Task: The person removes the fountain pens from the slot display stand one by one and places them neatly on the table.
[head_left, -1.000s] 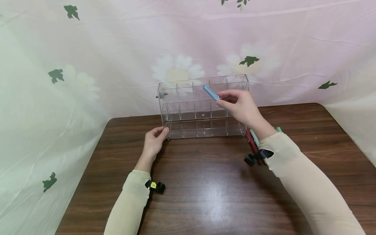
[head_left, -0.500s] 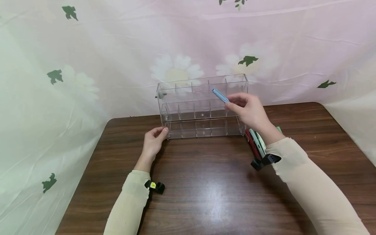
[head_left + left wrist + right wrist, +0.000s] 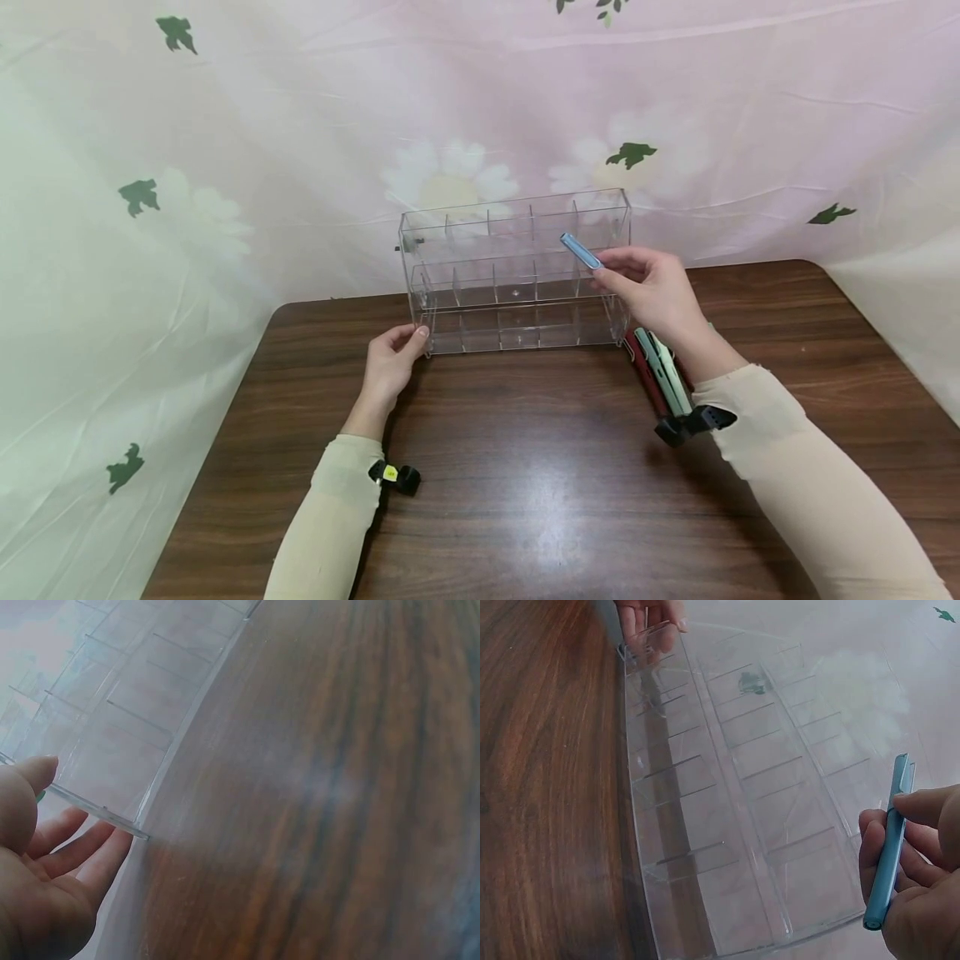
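A clear plastic organizer with three stepped rows of small compartments stands at the back of the brown table. My right hand pinches a light blue pen and holds it in front of the organizer's right end, its tip pointing up and left. In the right wrist view the blue pen sits between fingers and thumb beside the organizer. My left hand holds the organizer's lower left corner; its fingers lie against the clear wall.
Several pens, red, pale green and white, lie on the table just right of the organizer, partly under my right wrist. A floral cloth hangs behind and to the left. The table's near half is bare wood.
My right hand has carried the blue pen rightward and slightly down, from the organizer's middle toward its right end. The left hand has stayed at the corner.
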A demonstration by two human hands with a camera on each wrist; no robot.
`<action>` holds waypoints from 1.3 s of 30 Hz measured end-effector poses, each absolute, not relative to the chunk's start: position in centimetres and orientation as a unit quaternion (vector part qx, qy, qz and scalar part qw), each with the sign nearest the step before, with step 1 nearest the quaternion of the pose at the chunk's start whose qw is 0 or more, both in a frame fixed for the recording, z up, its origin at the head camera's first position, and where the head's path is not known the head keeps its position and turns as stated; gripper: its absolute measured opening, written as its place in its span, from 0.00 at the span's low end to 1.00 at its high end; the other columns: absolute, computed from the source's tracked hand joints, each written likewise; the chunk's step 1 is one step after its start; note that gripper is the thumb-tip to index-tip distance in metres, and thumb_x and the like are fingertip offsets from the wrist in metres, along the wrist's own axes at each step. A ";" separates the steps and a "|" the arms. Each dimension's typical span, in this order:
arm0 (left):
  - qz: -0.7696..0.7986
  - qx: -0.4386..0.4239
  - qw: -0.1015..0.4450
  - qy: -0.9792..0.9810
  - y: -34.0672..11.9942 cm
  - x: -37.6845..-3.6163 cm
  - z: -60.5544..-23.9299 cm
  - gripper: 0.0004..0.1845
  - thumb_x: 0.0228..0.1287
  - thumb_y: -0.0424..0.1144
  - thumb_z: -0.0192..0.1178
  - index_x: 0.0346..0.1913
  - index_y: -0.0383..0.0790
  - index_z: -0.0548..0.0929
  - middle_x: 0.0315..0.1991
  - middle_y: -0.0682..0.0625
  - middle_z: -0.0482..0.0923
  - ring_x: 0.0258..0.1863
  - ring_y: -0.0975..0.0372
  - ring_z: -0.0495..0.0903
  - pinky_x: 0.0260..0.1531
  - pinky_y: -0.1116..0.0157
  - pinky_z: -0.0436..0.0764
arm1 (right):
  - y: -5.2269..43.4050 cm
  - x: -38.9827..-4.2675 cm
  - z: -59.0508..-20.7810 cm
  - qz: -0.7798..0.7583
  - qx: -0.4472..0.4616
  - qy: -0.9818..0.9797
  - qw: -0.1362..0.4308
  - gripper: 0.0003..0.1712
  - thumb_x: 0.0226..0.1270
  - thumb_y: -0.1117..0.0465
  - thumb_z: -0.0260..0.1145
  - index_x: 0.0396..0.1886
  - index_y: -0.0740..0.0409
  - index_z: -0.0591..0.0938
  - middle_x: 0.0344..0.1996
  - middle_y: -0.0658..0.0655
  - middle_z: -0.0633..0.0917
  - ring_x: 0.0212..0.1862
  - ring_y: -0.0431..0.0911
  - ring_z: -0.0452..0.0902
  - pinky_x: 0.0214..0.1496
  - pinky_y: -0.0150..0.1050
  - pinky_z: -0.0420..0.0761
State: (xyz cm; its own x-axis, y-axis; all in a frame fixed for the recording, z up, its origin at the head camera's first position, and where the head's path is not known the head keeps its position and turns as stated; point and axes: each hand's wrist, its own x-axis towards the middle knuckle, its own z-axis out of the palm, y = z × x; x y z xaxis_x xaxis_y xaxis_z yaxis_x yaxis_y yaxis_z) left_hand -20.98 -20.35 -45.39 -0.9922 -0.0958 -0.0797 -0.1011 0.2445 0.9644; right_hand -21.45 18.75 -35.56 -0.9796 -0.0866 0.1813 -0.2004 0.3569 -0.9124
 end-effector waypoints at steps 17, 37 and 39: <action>0.616 -0.068 0.002 0.785 -20.3 -20.9 -45.2 0.25 0.82 0.43 0.63 0.70 0.27 0.79 0.65 0.33 0.82 0.65 0.45 0.85 0.66 0.57 0.84 | 21.3 -19.9 -36.6 0.586 0.039 -0.808 0.042 0.22 0.79 0.58 0.71 0.64 0.68 0.84 0.35 0.35 0.92 0.40 0.32 0.89 0.45 0.25 0.86; 0.616 -0.067 0.006 0.785 -20.2 -20.8 -45.0 0.26 0.82 0.44 0.63 0.71 0.28 0.78 0.65 0.33 0.82 0.65 0.46 0.85 0.68 0.53 0.83 | 25.9 -17.8 -38.9 0.647 -0.015 -0.762 0.039 0.13 0.78 0.58 0.71 0.57 0.57 0.89 0.35 0.39 0.93 0.39 0.35 0.91 0.45 0.26 0.87; 0.615 -0.067 0.007 0.785 -20.2 -20.8 -45.0 0.26 0.82 0.44 0.62 0.71 0.28 0.79 0.66 0.33 0.82 0.66 0.46 0.85 0.69 0.53 0.82 | 26.4 -17.6 -39.2 0.627 -0.032 -0.777 0.038 0.16 0.78 0.56 0.71 0.59 0.56 0.88 0.36 0.38 0.92 0.39 0.33 0.90 0.45 0.24 0.85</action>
